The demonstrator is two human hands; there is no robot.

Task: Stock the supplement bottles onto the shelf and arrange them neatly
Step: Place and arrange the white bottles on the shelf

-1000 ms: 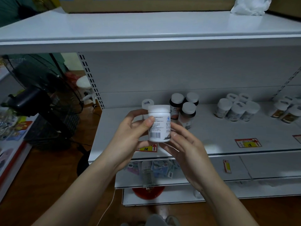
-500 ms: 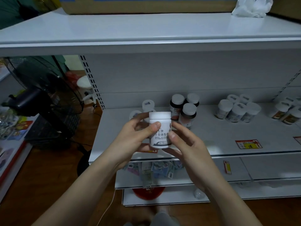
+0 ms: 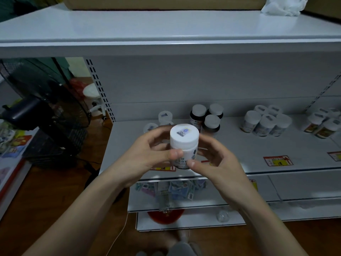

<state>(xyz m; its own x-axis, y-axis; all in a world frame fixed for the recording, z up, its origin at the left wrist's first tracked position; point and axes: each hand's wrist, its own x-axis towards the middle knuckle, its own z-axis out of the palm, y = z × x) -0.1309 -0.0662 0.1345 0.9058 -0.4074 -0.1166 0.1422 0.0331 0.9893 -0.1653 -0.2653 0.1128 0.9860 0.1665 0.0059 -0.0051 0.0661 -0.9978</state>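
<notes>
Black standing fan (image 3: 46,108), far left beside the shelving, its grille cut by the frame's left edge; coloured packs below it too blurred to identify. White stool (image 3: 92,93) beyond the fan, partly hidden by the perforated upright. Middle shelf (image 3: 239,154), white: at its left rear, two small white-capped bottles (image 3: 165,117), their lower parts hidden behind the hands. Left hand (image 3: 147,157), fingers curled round the held white bottle (image 3: 184,145) from the left, thumb across its front; the fingers behind the bottle are out of sight. Held white bottle, upright with its cap tipped toward the camera, above the shelf's front edge toward the left end, clear of the shelf surface; a small sticker on the cap and dark print on the label, both unreadable. Right hand (image 3: 219,163), gripping the same bottle from the right, thumb tip low on the label. Three dark bottles (image 3: 206,119) with white caps, clustered at the rear just right of the held one. Group of white bottles (image 3: 265,122), rear, further right. Another white group (image 3: 323,124) near the shelf's right end, cut off by the frame. Red-and-yellow price tag (image 3: 277,160) near the front edge; a second tag is mostly hidden under the hands. Lower shelf: a jumble of small packets (image 3: 175,189), indistinct. Top shelf: crumpled white plastic bag (image 3: 284,5) at the right rear, cropped above.
</notes>
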